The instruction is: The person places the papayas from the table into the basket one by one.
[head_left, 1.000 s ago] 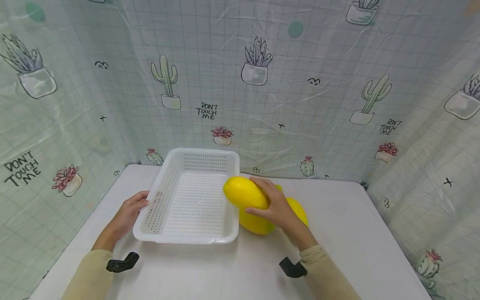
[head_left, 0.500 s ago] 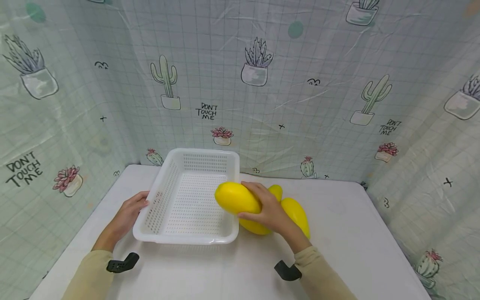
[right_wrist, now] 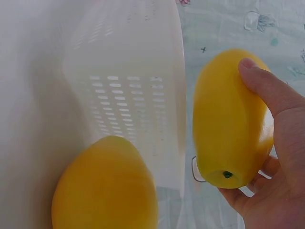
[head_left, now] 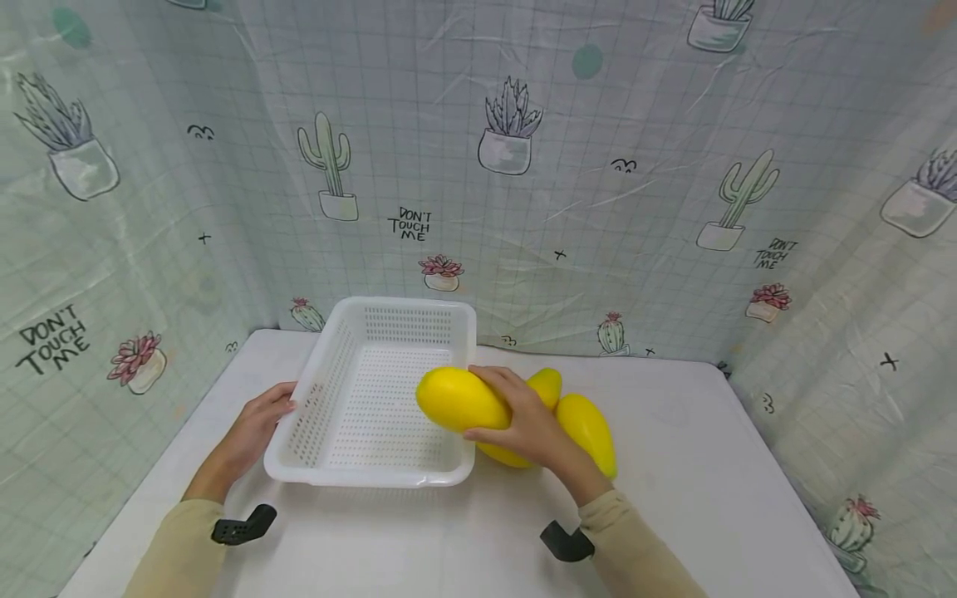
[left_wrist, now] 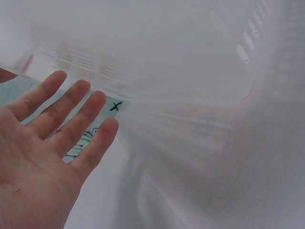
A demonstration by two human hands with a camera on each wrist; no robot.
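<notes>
My right hand [head_left: 523, 419] grips a yellow mango [head_left: 459, 400] from its right side. The mango hangs over the right rim of the white perforated basket [head_left: 347, 477], with its far end inside the rim line. In the right wrist view its stem end [right_wrist: 228, 174] points down, and the thumb lies along its upper side. At the basket's left rim is my left hand [head_left: 257, 423]. In the left wrist view, its fingers [left_wrist: 93, 112] are spread and nearly straight against the outside of the basket, with the thumb tip mostly cut off.
Several more yellow mangoes lie on the white table [head_left: 673, 482] right of the basket: one mango [head_left: 586, 432] near my right wrist, another mango [head_left: 548, 384] behind the hand, and one partly hidden below it. A cactus-print curtain [head_left: 523, 208] encloses the back and sides.
My right hand has carried the mango left and slightly down, from beside the right rim to over the basket's inside. The left hand and basket have stayed in place.
</notes>
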